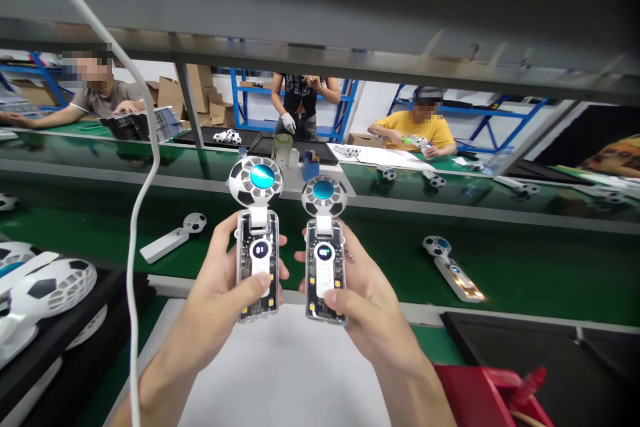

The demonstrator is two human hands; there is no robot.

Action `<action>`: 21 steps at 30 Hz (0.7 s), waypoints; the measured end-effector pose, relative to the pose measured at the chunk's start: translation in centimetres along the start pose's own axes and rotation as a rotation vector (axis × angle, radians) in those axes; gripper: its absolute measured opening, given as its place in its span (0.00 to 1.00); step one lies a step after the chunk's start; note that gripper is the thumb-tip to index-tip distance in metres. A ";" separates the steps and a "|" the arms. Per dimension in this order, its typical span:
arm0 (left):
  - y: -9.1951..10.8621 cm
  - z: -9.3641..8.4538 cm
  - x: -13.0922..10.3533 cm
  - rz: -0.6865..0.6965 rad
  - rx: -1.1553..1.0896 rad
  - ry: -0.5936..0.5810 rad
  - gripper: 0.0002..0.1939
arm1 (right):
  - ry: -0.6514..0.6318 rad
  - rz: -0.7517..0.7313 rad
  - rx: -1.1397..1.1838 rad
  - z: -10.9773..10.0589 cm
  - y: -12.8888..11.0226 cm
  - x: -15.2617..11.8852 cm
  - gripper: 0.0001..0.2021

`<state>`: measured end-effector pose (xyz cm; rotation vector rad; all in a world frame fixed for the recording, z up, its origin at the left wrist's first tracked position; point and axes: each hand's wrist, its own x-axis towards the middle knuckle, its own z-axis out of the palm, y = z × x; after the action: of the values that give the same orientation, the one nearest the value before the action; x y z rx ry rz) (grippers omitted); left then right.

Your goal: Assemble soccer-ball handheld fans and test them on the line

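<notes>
Two handheld fans with round, football-patterned heads are held upright side by side in front of me. My left hand (pixel 225 280) is closed round the left fan (pixel 257 267), its thumb on the front near the buttons; the small round display seems to read 01. My right hand (pixel 363 287) grips the right fan (pixel 325 273) with the thumb low on its front, and that display shows about 100. Both bodies have clear fronts with circuit parts visible, and each head has a shiny blue centre. Below them lies a white sheet (pixel 280 367).
A white cable (pixel 134 233) hangs down on the left. Beyond, on the green conveyor (pixel 380 247), lie one fan (pixel 173 240) and another, lit fan (pixel 453 270). Black trays with fans stand at left. A red bin (pixel 480 393) sits at lower right. Several co-workers are across the line.
</notes>
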<state>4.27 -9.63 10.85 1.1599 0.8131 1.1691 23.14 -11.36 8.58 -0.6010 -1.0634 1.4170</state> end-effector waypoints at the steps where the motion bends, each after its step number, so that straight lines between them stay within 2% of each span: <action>1: 0.0 0.0 0.0 -0.002 -0.002 -0.009 0.35 | 0.015 -0.012 0.002 0.0 0.1 0.1 0.38; 6: -0.3 -0.1 0.0 -0.002 -0.014 -0.046 0.34 | 0.123 -0.048 0.015 0.1 0.5 0.3 0.43; 9: -1.0 -0.3 0.4 0.061 0.003 -0.014 0.39 | 0.104 -0.033 0.044 0.3 0.7 0.2 0.44; 10: -1.3 -0.4 0.6 0.081 0.032 -0.009 0.37 | 0.084 -0.030 0.047 0.4 0.7 0.2 0.44; 14: -2.5 -0.8 1.9 0.078 0.237 0.015 0.17 | 0.032 -0.043 -0.034 1.2 1.0 -0.3 0.41; 16: -2.9 -0.9 2.4 0.086 0.269 0.025 0.19 | -0.011 -0.020 -0.069 1.7 1.1 -0.5 0.38; 19: -2.8 -1.1 2.7 0.090 0.216 -0.093 0.23 | -0.113 0.072 -0.057 2.3 1.2 -0.8 0.37; 21: -2.5 -1.2 2.5 0.046 0.165 -0.172 0.21 | -0.152 0.160 -0.041 2.6 1.0 -0.9 0.38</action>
<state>4.37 -6.83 8.38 1.4015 0.7656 1.0378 20.58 -12.72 8.65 -0.6263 -1.1882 1.6036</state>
